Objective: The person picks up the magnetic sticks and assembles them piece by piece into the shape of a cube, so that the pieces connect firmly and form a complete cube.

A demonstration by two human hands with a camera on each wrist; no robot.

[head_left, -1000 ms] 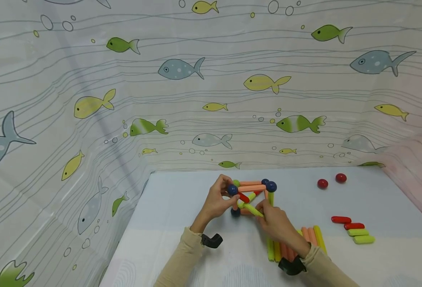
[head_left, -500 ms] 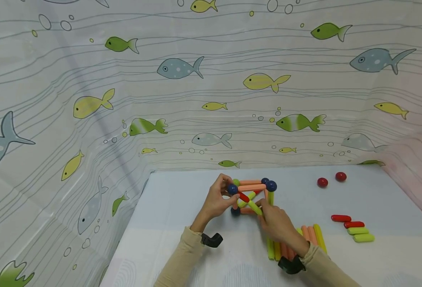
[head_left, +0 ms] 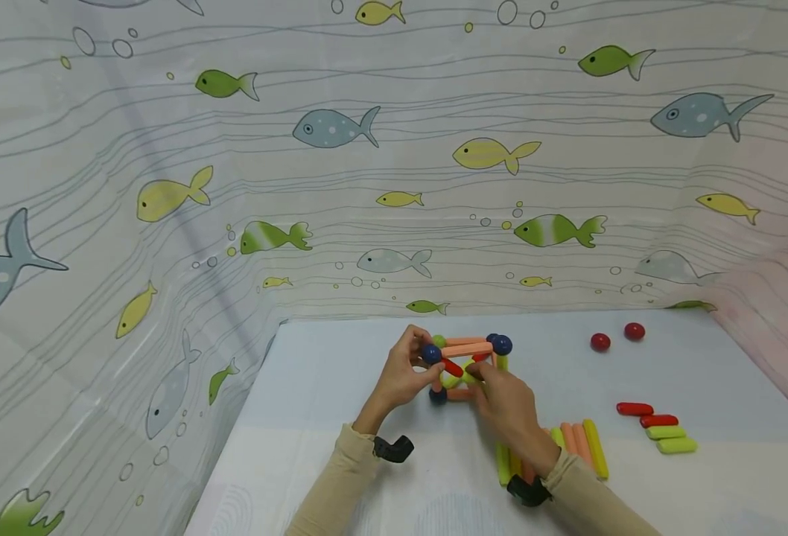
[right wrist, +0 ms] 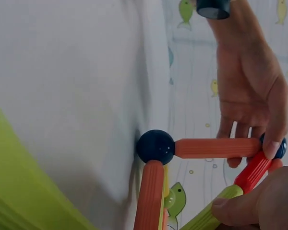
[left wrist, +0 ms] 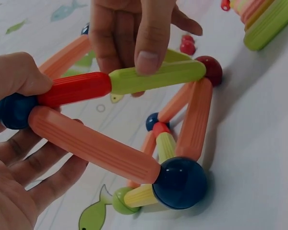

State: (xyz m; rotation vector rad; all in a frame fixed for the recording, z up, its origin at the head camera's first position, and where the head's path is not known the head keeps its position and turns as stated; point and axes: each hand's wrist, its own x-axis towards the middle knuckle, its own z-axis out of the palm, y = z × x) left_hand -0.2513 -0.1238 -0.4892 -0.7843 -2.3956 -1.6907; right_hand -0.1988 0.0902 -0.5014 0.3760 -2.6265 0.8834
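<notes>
A box-like frame of toy building sticks and balls stands on the table. My left hand (head_left: 401, 376) grips its near upper-left corner, where a blue ball (left wrist: 17, 111) joins a short red stick (left wrist: 74, 89) and a salmon stick (left wrist: 93, 143); the thumb lies over the red stick. Between thumb and fingers my right hand (head_left: 506, 402) pinches a short light green stick (left wrist: 158, 77). One end of it meets the red stick in line; its other end touches a dark red ball (left wrist: 210, 71). In the head view my right hand covers much of this diagonal.
Right of the frame lies a row of long yellow, salmon and green sticks (head_left: 595, 449). Farther right are short red sticks (head_left: 635, 409) and short green sticks (head_left: 677, 445). Two red balls (head_left: 600, 342) sit toward the back. A fish-print curtain (head_left: 394, 171) hangs behind the table.
The light green stick swung into line with the red stick. My right hand then shifted up and left along it, now hiding more of it. My left hand kept its grip on the corner.
</notes>
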